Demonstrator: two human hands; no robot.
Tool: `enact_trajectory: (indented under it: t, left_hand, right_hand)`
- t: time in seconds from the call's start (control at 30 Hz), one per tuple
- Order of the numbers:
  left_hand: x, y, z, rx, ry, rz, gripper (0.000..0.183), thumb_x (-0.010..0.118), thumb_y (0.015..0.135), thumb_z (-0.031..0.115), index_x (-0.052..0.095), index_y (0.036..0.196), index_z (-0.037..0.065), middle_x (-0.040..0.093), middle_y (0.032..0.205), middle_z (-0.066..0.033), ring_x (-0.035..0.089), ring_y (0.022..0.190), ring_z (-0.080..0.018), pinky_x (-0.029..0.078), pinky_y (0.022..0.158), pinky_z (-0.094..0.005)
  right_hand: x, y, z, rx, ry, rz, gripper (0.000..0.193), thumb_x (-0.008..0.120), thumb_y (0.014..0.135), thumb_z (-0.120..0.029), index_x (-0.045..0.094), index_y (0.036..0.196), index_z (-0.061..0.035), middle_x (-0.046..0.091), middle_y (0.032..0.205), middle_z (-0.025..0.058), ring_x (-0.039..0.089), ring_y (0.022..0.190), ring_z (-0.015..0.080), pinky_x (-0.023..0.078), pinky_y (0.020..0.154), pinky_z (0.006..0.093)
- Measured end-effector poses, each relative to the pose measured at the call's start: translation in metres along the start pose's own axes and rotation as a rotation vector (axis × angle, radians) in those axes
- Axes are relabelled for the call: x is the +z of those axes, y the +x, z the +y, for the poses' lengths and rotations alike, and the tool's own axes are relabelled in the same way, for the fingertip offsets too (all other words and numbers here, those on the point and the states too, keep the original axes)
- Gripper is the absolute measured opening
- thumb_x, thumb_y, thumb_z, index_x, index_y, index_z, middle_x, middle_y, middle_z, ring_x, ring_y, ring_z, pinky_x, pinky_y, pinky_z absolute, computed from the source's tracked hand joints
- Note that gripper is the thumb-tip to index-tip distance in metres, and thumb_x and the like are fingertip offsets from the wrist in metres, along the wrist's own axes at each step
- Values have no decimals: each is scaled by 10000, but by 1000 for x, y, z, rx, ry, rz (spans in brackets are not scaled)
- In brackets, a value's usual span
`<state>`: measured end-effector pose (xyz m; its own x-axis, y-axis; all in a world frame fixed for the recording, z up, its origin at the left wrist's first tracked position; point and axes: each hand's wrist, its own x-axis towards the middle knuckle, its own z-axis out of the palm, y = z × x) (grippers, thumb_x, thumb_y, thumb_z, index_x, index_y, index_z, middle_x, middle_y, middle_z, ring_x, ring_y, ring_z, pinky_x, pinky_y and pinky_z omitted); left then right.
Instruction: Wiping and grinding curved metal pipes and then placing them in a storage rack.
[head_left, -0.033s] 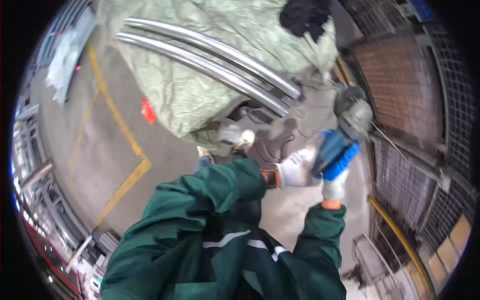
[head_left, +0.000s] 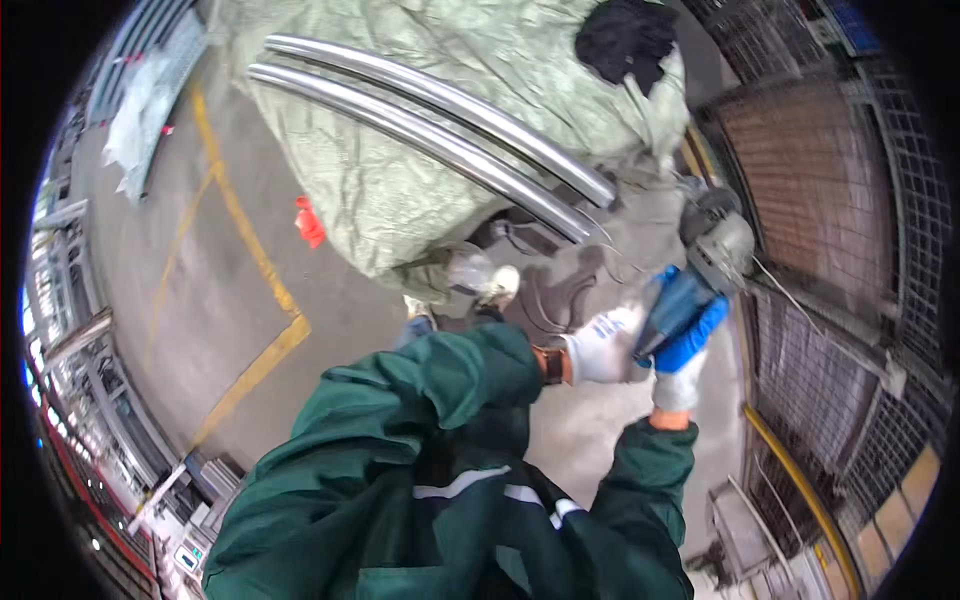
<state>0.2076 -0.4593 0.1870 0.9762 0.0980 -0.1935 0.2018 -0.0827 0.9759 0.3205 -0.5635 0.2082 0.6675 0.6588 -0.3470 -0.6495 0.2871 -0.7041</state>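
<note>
A handheld power grinder (head_left: 672, 315) with a dark blue body and a bulky grey head (head_left: 722, 250) is held out at right of centre. My right hand (head_left: 692, 338), in a white glove with blue-coated fingers, wraps round its body from the right. From the left, my left hand (head_left: 605, 345), gloved in white with blue print, holds the same body; its fingers are partly hidden and blurred. Beyond my hands, two long curved shiny metal tubes (head_left: 430, 85) (head_left: 420, 130) lie side by side on a pale green cover sheet (head_left: 350, 210).
Black cloth (head_left: 625, 45) lies on the sheet's far right. Wire mesh cages (head_left: 800, 330) and a yellow rail (head_left: 800, 480) border the right. Another person's shoes (head_left: 500, 285) show under the sheet's near edge. A red scrap (head_left: 310, 222) lies on the floor near yellow lines (head_left: 240, 235).
The whole view has shifted slightly, so the tubes, sheet and hands sit a little farther right and lower. Both hands stay on the grinder.
</note>
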Motion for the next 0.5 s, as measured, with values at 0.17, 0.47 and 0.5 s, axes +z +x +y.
enact_trajectory:
  t: [0.17, 0.47, 0.5]
  left_hand:
    - [4, -4, 4, -9, 36, 130, 1118, 744, 688, 151, 61, 1555, -26, 514, 1331, -282, 600, 1078, -413, 506, 900, -404]
    - [23, -10, -5, -6, 37, 119, 1092, 716, 696, 177, 61, 1546, -22, 580, 1129, -307, 638, 868, -452, 538, 721, -452]
    - [20, -12, -5, -23, 102, 104, 1085, 718, 698, 181, 70, 1547, -12, 585, 1111, -300, 638, 855, -448, 537, 712, -451]
  right_hand:
    - [24, 11, 18, -61, -20, 432, 567, 451, 1027, -536, 539, 1333, -67, 636, 1224, 104, 623, 1078, 226, 469, 1015, 330]
    - [17, -6, 8, 43, -57, 418, 470, 475, 1036, -467, 581, 1250, -63, 665, 1120, 89, 642, 988, 206, 505, 936, 320]
    - [21, -7, 9, 47, 21, 398, 448, 482, 1037, -448, 586, 1244, -64, 668, 1112, 88, 643, 975, 203, 506, 931, 317]
